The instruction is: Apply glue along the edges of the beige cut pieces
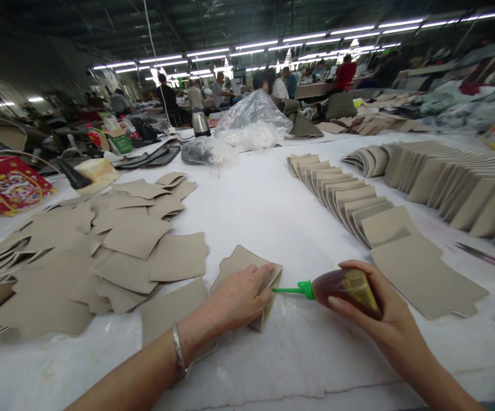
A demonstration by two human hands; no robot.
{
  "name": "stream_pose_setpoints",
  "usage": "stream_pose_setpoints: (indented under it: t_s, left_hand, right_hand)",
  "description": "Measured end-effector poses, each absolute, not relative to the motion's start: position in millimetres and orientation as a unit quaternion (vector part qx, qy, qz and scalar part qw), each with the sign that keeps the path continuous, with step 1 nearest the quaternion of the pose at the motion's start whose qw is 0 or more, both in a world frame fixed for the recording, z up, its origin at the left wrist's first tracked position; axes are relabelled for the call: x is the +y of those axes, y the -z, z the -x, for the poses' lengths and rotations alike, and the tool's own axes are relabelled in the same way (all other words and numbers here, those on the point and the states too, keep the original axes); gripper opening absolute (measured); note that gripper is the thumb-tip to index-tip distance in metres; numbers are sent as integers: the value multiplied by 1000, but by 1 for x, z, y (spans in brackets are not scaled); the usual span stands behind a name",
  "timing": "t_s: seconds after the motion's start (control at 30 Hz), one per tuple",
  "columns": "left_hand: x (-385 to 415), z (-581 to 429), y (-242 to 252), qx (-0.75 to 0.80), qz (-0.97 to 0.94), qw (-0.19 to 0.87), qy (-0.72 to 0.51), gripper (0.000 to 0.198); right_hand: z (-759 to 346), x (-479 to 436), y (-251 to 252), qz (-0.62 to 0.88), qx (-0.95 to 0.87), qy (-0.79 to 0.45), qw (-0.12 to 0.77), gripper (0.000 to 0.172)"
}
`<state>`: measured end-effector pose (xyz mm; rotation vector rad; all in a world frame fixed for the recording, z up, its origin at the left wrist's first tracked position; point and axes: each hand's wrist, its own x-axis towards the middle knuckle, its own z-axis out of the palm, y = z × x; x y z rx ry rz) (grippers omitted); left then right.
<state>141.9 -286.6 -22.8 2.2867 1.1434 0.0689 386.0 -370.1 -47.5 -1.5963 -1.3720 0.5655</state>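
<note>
My right hand (371,308) is wrapped round a glue bottle (335,286) of brown-yellow liquid with a long green nozzle (292,290). The nozzle points left, its tip at the edge of a beige leather-like piece (236,264). On that piece rests my left hand (243,294), thumb and fingers closed at its right edge, where a flap is folded up. What lies under the fingers is partly hidden. Another beige piece (174,311) lies flat beneath my left forearm.
A loose heap of beige pieces (132,231) spreads at the left. Overlapping rows of pieces (345,197) stand at the right, beside scissors (487,260). A plastic bag (251,117) and a metal kettle (200,121) sit at the back. People work beyond.
</note>
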Motion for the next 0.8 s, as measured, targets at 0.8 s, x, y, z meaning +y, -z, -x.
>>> stream_pose_setpoints:
  t_s: [0.8]
  left_hand:
    - [-285,-142,22,427,-859,280,-21,56]
  right_hand:
    - [-385,-375,49,645,-511,-317,472,50]
